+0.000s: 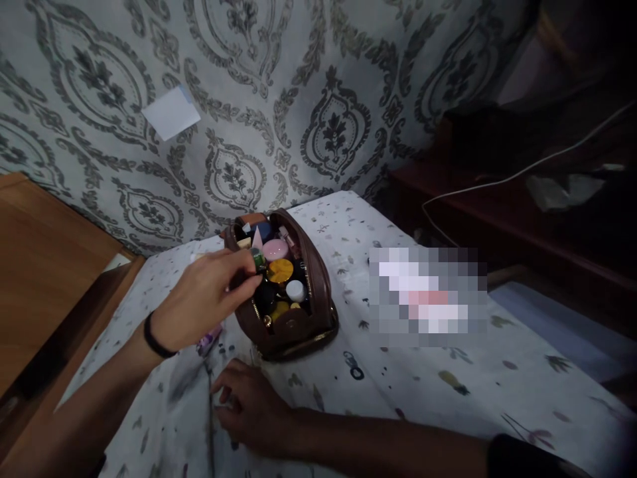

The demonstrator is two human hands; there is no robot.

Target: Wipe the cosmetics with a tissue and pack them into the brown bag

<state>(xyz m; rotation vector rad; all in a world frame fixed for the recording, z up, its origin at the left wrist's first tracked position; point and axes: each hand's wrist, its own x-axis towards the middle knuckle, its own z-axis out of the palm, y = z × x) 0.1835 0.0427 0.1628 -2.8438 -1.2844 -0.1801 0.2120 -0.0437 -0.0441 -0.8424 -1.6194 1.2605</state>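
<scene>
A brown toiletry bag (pixel 323 292) stands unzipped on the cloth, packed with several small cosmetic containers. My left hand (pixel 199 295), a black band round its wrist, reaches over the bag's left side. Its thumb and fingers close on a small green container (pixel 257 259) at the opening. Beside that container are a pink round lid (pixel 275 249), an amber-yellow lid (pixel 280 271) and a white cap (pixel 296 291). My right hand (pixel 256 408) rests on the cloth in front of the bag, fingers loosely bent and apart from the thumb, with nothing visible in them.
The white patterned cloth (pixel 398 392) covers the surface. A small purple item (pixel 209 338) lies under my left wrist. On the right is a pixelated object (pixel 428 297). Wooden furniture (pixel 50 265) stands left, and a white cable (pixel 517 174) hangs at right.
</scene>
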